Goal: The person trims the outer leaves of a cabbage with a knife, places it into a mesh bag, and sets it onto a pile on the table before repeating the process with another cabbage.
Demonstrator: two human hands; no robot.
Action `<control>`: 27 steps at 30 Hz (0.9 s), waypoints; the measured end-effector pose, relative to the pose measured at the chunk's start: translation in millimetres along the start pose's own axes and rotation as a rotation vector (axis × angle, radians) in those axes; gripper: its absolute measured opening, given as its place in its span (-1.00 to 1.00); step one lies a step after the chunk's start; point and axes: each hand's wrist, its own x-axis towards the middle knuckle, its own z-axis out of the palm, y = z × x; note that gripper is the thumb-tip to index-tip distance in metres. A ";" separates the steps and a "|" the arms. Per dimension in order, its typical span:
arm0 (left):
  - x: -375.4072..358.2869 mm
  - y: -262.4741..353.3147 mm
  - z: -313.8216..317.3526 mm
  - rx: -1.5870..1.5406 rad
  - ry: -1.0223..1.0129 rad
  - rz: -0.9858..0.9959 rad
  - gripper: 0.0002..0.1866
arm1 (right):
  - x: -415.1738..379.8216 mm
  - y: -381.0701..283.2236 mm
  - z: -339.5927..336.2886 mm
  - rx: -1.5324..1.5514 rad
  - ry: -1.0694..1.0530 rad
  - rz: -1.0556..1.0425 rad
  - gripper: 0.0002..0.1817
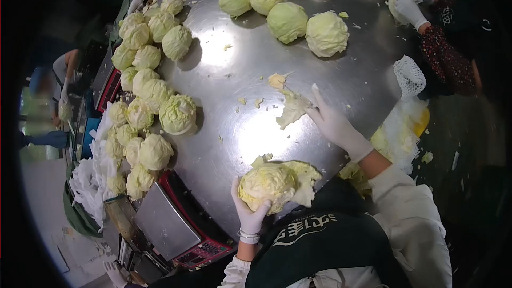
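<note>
My left hand (250, 210), in a white glove, grips a pale cabbage (269, 184) from its near left side. A loose outer leaf (304, 181) hangs off the cabbage's right side, and a small leaf scrap shows at its top. Farther out over the metal table, my gloved right hand (330, 120) has a torn cabbage leaf (292, 109) at its fingers, with one finger stretched away from it. The grip on that leaf is partly hidden. Just beyond it is a small yellowish scrap (277, 80).
Many cabbages (154, 93) crowd the left side of the metal table (229, 90); others (288, 21) stand at the far side. A red-edged scale (168, 221) is at near left. White foam netting (409, 76) lies right. A co-worker's gloved hands (410, 8) hold a cabbage at far right.
</note>
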 end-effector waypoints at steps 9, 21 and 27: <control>-8.1 -8.4 12.0 -0.025 0.132 0.004 0.07 | -86.3 -19.8 53.8 0.066 -0.428 -0.555 -0.22; -5.2 -12.2 6.6 -0.112 0.110 0.017 0.08 | -52.2 -11.8 80.6 1.094 -0.417 0.047 -0.63; 6.5 -0.3 9.1 0.105 0.038 0.043 0.11 | -65.6 -19.6 73.6 0.750 -0.199 -0.189 -0.70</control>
